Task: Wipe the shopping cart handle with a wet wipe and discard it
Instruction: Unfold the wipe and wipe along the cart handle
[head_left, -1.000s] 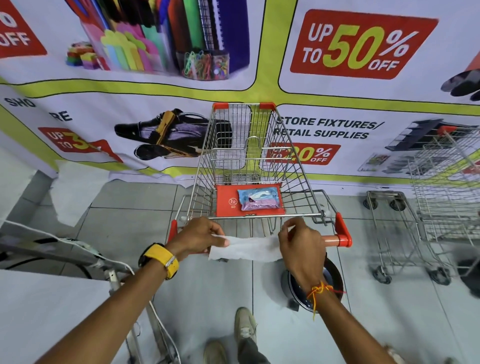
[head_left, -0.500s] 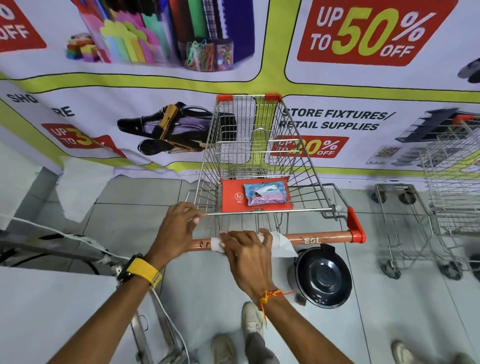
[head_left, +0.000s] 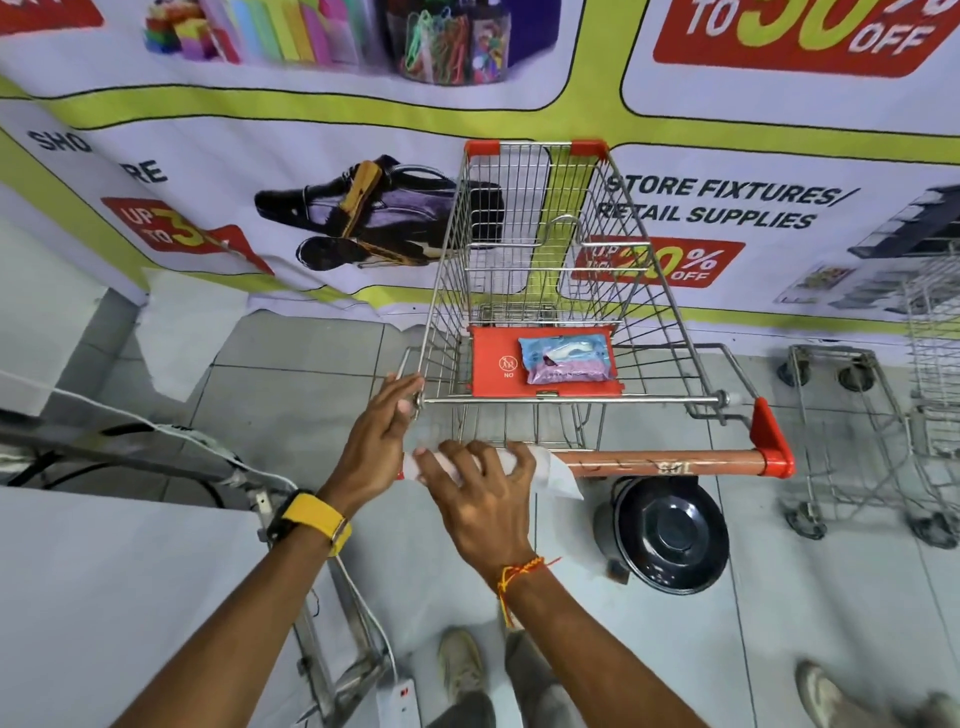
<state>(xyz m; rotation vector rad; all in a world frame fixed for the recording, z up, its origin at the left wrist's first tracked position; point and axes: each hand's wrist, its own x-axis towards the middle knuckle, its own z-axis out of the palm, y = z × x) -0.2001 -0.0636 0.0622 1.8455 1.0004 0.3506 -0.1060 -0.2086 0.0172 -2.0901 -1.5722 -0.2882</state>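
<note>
Right hand (head_left: 480, 499) presses wet wipe (head_left: 553, 473) (white) around cart handle (head_left: 660, 461).

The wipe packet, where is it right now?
In the head view, the wipe packet lies on the cart's red seat flap, right of centre, just beyond the handle.

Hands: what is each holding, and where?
Right hand presses the white wet wipe around the orange cart handle's left end; left hand grips the cart's wire frame corner.
</note>
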